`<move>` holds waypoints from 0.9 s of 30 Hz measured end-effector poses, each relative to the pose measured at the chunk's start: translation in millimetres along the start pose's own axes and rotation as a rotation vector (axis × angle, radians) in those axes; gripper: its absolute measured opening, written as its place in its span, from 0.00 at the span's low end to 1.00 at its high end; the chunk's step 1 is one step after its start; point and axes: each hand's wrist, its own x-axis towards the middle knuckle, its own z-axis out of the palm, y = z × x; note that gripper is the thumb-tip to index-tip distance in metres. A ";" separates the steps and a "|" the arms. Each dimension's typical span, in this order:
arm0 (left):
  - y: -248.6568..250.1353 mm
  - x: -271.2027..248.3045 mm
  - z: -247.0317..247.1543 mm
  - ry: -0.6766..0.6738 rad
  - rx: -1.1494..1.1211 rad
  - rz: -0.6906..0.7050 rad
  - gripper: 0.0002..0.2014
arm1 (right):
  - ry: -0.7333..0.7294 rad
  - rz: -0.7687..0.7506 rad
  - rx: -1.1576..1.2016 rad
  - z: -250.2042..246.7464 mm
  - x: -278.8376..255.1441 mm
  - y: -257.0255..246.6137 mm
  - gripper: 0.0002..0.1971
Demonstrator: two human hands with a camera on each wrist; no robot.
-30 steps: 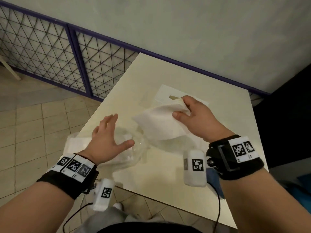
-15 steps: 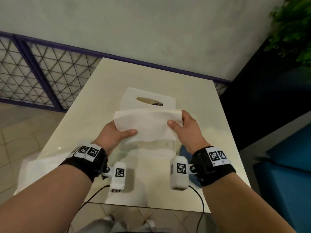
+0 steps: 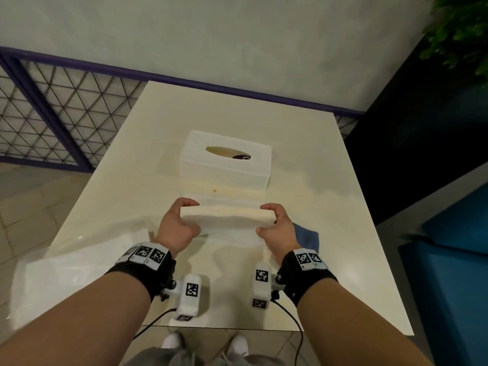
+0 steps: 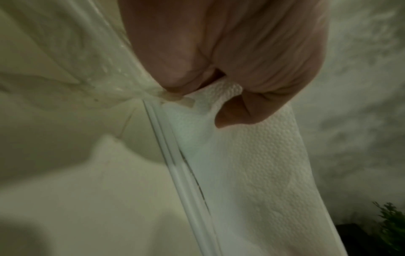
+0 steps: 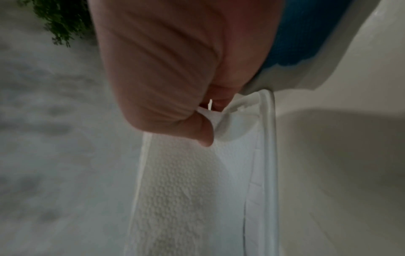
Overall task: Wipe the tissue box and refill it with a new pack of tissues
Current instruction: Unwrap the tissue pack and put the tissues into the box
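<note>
A white stack of tissues (image 3: 227, 216) is held level just above the table, and each hand grips one end. My left hand (image 3: 184, 216) has its thumb underneath and its fingers curled over the top, and my right hand (image 3: 269, 217) grips the same way. Under the stack lies a flat white base tray (image 3: 232, 237). The white textured tissue box cover (image 3: 225, 165) with an oval slot stands behind it. The left wrist view shows the embossed tissue stack (image 4: 252, 173) beside the tray rim (image 4: 181, 173). In the right wrist view the tissue stack (image 5: 175, 190) lies along the rim (image 5: 268, 155).
A blue cloth (image 3: 307, 235) lies on the cream table (image 3: 330, 207) just right of my right hand. The clear plastic wrapper (image 3: 66, 268) hangs over the table's front left corner. A railing stands at the left, a wall behind, and a blue seat and a plant at the right.
My left hand left the plastic wrapper and took the stack's left end. Both hands turned the stack flat and lowered it over the base tray.
</note>
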 end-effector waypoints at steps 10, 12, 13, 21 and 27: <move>21.3 26.0 -17.3 -0.017 0.166 -0.031 0.27 | 0.059 0.069 -0.029 -7.5 28.5 -17.8 0.27; 21.9 32.1 -19.7 -0.031 0.215 -0.070 0.28 | 0.062 0.120 -0.059 -4.8 32.7 -16.4 0.28; 21.5 33.3 -19.5 -0.042 0.242 -0.083 0.28 | 0.063 0.132 -0.086 -3.1 34.1 -14.2 0.28; 15.8 29.9 -18.9 -0.069 0.488 -0.109 0.32 | 0.047 0.162 -0.374 1.9 34.0 -12.5 0.29; 25.9 14.5 -69.2 0.180 0.522 0.096 0.20 | 0.076 -0.032 -0.431 17.5 24.4 -45.5 0.19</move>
